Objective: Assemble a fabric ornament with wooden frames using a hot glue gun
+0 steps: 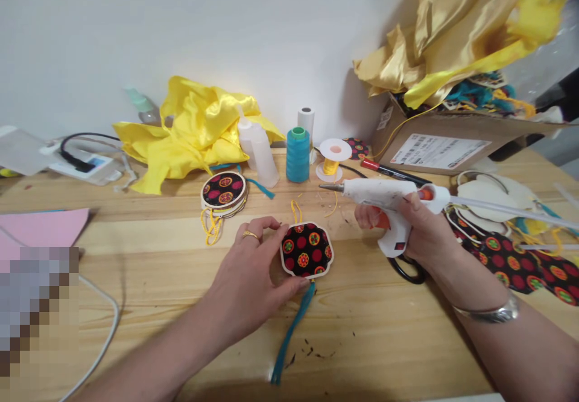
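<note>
With thumb and fingers at its left edge, my left hand [253, 269] grips a flat, scalloped fabric ornament [306, 250], black with red and flowered dots inside a pale rim. A yellow loop [296, 210] sticks out at its top, and a teal tassel [292, 335] trails from its bottom onto the table. My right hand [420, 227] is wrapped round the handle of a white hot glue gun [380, 192], fingers by its orange trigger. The metal nozzle points left, above and apart from the ornament. A clear glue stick [511, 210] protrudes from the gun's back.
Behind stand a teal thread spool [297, 156], white squeeze bottles [262, 154] and a yellow thread reel [332, 166]. Round ornaments [224, 191] lie left, near yellow satin [190, 127]. A cardboard box [434, 142] and patterned fabric pieces [506, 263] are right; a white cable [111, 323] crosses the left side.
</note>
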`<state>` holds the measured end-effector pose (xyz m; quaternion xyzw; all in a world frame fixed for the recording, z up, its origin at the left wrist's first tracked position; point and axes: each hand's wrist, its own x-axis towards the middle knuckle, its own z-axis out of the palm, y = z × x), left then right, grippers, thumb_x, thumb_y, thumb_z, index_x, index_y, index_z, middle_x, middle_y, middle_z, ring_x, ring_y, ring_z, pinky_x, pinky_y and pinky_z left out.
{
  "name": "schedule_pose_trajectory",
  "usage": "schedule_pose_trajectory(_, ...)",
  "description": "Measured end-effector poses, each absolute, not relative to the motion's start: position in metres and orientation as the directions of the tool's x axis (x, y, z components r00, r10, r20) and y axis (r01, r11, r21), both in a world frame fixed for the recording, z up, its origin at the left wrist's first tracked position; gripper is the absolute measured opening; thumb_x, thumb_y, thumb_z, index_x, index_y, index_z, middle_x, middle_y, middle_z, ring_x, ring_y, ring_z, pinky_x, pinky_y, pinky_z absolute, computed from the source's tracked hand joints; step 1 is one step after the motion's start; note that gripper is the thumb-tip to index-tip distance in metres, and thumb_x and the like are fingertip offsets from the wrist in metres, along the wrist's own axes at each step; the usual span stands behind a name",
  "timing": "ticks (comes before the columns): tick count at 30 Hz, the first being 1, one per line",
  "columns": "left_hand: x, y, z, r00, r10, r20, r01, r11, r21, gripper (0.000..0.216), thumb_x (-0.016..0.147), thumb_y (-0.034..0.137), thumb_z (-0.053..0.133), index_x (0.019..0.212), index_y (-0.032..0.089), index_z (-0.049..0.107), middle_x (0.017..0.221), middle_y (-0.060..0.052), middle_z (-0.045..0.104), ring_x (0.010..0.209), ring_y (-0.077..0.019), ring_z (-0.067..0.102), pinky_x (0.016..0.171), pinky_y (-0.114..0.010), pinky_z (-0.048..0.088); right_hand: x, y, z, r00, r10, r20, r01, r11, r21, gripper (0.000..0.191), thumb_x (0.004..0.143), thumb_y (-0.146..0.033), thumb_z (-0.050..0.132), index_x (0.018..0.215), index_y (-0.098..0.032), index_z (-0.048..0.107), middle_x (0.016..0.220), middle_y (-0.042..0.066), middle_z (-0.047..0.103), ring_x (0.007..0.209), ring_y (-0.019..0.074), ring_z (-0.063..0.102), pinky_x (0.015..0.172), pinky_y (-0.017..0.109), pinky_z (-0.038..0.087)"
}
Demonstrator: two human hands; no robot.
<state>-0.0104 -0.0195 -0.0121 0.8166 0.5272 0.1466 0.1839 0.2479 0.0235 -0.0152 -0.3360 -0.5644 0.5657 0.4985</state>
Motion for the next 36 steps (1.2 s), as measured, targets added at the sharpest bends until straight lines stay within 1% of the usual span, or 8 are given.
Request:
schedule_pose_trajectory(3, -0.010, -0.019, -0.012, 0.406, 0.913, 0.050, 0.807, -0.384, 0.448, 0.060, 0.072, 0.048, 0.066, 0.122, 0.018, 0.053, 0.122, -0.012, 0.045, 0.114, -0.0298, 0.044, 0.098, -0.047, 0.041, 0.247, 0.023, -0.015, -0.293, 0.939, 0.180, -0.200, 0.124, -0.972, 0.042, 0.077, -0.063, 0.056, 0.069, -0.022, 0.063, 0.066, 0.004, 0.060, 0.064, 0.0207, 0.055, 0.066, 0.037, 0.045)
schedule_pose_trajectory(6, -0.010, -0.020, -0.012, 0.403, 0.914, 0.057, 0.808, -0.384, 0.447, 0.060, 0.072, 0.048, 0.066, 0.123, 0.017, 0.053, 0.123, -0.013, 0.045, 0.113, -0.0299, 0.045, 0.098, -0.047, 0.041, 0.247, 0.023, -0.015, -0.275, 0.952, 0.138, -0.209, 0.081, -0.975, 0.043, 0.075, -0.063, 0.058, 0.069, -0.021, 0.063, 0.066, 0.004, 0.061, 0.063, 0.0206, 0.056, 0.064, 0.036, 0.045)
schedule_pose_trajectory(10, -0.010, -0.020, -0.012, 0.394, 0.918, 0.048, 0.816, -0.374, 0.441, 0.062, 0.072, 0.048, 0.066, 0.124, 0.016, 0.053, 0.123, -0.013, 0.045, 0.114, -0.0303, 0.044, 0.099, -0.047, 0.041, 0.245, 0.021, -0.016, -0.290, 0.952, 0.103, -0.222, 0.038, -0.974, 0.044, 0.074, -0.062, 0.060, 0.077, -0.019, 0.067, 0.068, 0.004, 0.062, 0.064, 0.0192, 0.057, 0.060, 0.033, 0.046)
schedule_pose_trajectory(15, -0.010, -0.019, -0.012, 0.391, 0.920, 0.036, 0.821, -0.366, 0.437, 0.063, 0.071, 0.049, 0.066, 0.125, 0.018, 0.053, 0.123, -0.012, 0.045, 0.114, -0.0300, 0.044, 0.098, -0.047, 0.041, 0.241, 0.018, -0.018, -0.413, 0.910, 0.045, -0.148, -0.018, -0.989, 0.041, 0.076, -0.055, 0.063, 0.094, -0.019, 0.070, 0.091, 0.008, 0.070, 0.084, 0.0228, 0.064, 0.075, 0.036, 0.051)
schedule_pose_trajectory(17, -0.009, -0.019, -0.012, 0.388, 0.921, 0.033, 0.826, -0.363, 0.431, 0.063, 0.071, 0.049, 0.066, 0.124, 0.017, 0.053, 0.123, -0.012, 0.045, 0.114, -0.0295, 0.044, 0.099, -0.046, 0.041, 0.239, 0.017, -0.017, -0.414, 0.910, -0.002, -0.096, -0.046, -0.994, 0.039, 0.075, -0.049, 0.068, 0.102, -0.020, 0.069, 0.098, 0.007, 0.070, 0.093, 0.0242, 0.064, 0.083, 0.038, 0.051)
schedule_pose_trajectory(20, -0.009, -0.018, -0.012, 0.387, 0.922, 0.026, 0.830, -0.361, 0.424, 0.064, 0.071, 0.049, 0.066, 0.124, 0.016, 0.053, 0.122, -0.013, 0.045, 0.114, -0.0290, 0.043, 0.099, -0.045, 0.041, 0.234, 0.014, -0.014, -0.382, 0.922, -0.062, -0.032, -0.080, -0.996, 0.030, 0.077, -0.038, 0.069, 0.102, -0.021, 0.068, 0.102, 0.007, 0.070, 0.097, 0.0242, 0.064, 0.089, 0.042, 0.050)
schedule_pose_trajectory(27, -0.008, -0.018, -0.011, 0.394, 0.919, 0.030, 0.828, -0.369, 0.422, 0.062, 0.073, 0.048, 0.065, 0.124, 0.016, 0.053, 0.121, -0.013, 0.045, 0.113, -0.0285, 0.044, 0.099, -0.045, 0.041, 0.228, 0.013, -0.012, -0.419, 0.903, -0.090, -0.123, -0.155, -0.980, 0.031, 0.079, -0.037, 0.068, 0.103, -0.017, 0.068, 0.105, 0.010, 0.070, 0.099, 0.0267, 0.065, 0.092, 0.047, 0.050)
schedule_pose_trajectory(36, -0.010, -0.019, -0.015, 0.409, 0.909, 0.075, 0.819, -0.402, 0.410, 0.060, 0.074, 0.049, 0.064, 0.124, 0.019, 0.051, 0.122, -0.012, 0.045, 0.114, -0.0290, 0.043, 0.098, -0.046, 0.041, 0.230, 0.013, -0.015, -0.484, 0.868, -0.112, -0.099, -0.181, -0.978, 0.036, 0.080, -0.040, 0.067, 0.110, -0.021, 0.067, 0.111, 0.009, 0.069, 0.106, 0.0266, 0.063, 0.096, 0.046, 0.048)
